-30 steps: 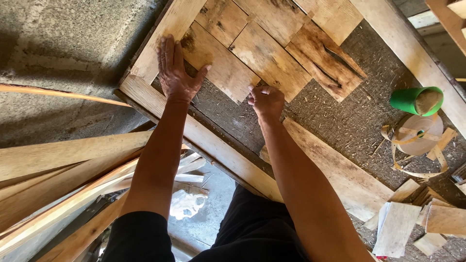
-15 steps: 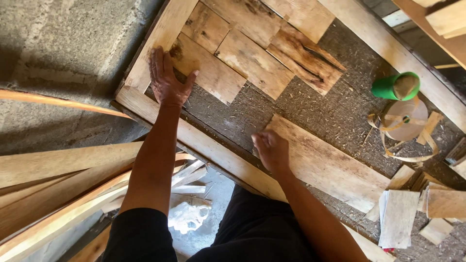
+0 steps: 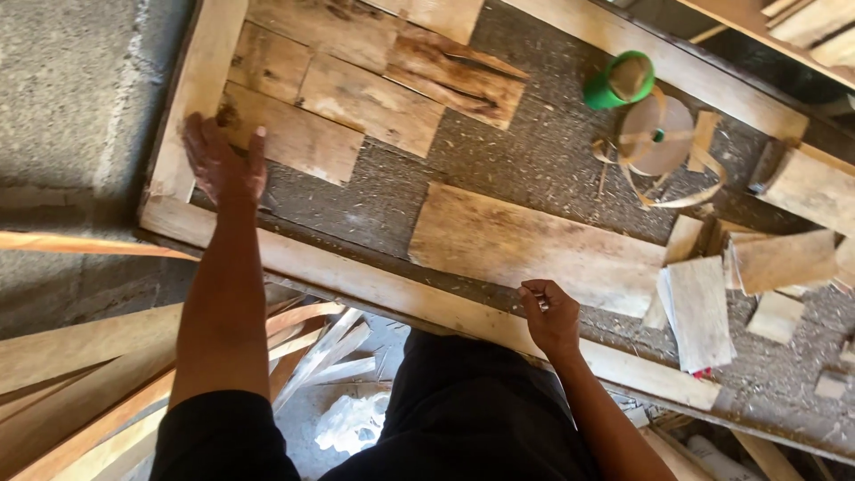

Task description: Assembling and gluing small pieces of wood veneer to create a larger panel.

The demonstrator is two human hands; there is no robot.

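Left hand [image 3: 223,165] lies flat, fingers spread, on a wood piece [image 3: 289,138]; right hand [image 3: 552,316] curls at plank [image 3: 534,249] edge.

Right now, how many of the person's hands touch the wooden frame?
2: the left hand lies flat at the wooden frame's left corner; the right hand rests on its near rail, fingers curled.

The right hand [image 3: 549,313] curls around something too small to identify, while the pale wooden frame rail [image 3: 677,67] and the stacked light offcuts [image 3: 815,20] run off the top edge.
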